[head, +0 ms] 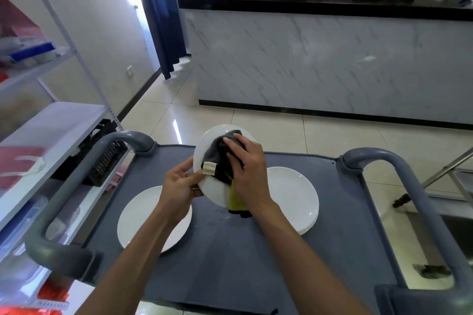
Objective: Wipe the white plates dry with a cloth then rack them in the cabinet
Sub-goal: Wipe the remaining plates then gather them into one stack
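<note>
My left hand [180, 185] grips the near-left rim of a white plate [207, 142], holding it tilted up above the cart. My right hand [247, 170] presses a grey and yellow cloth [219, 152] flat against the plate's face, fingers spread over it. The cloth's yellow end hangs below the plate. A second white plate [138, 217] lies flat on the cart at the left, partly under my left forearm. On the right sits a small stack of white plates [294, 197].
The plates sit on a grey cart top [230, 263] with curved grey handles at left [74, 186] and right [399, 169]. A white shelving unit [51, 123] stands close on the left. A marble-fronted counter [320, 59] lies ahead across tiled floor.
</note>
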### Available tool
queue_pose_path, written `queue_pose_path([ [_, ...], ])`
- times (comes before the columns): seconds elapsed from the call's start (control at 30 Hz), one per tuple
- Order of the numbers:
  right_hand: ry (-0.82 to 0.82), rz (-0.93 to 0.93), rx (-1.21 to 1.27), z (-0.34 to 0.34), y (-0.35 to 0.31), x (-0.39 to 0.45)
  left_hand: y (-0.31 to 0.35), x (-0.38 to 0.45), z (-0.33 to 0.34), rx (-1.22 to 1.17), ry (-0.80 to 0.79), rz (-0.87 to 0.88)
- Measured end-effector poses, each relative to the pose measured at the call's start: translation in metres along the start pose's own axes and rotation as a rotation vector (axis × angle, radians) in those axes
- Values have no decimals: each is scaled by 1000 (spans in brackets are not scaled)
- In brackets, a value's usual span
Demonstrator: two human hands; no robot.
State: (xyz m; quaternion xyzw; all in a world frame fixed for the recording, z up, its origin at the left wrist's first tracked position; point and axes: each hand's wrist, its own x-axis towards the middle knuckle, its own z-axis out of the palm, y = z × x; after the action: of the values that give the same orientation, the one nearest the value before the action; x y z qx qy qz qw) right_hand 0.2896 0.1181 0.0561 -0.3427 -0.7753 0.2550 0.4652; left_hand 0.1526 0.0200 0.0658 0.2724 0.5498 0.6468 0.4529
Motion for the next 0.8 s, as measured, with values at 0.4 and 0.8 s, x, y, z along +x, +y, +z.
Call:
queue_pose_path([
  [0.4,-27,-23,-34,6,-10,50,10,-7,-4,-35,49,68],
  [0.8,-15,226,8,-10,13,56,18,-7,-2,-185,134,104],
])
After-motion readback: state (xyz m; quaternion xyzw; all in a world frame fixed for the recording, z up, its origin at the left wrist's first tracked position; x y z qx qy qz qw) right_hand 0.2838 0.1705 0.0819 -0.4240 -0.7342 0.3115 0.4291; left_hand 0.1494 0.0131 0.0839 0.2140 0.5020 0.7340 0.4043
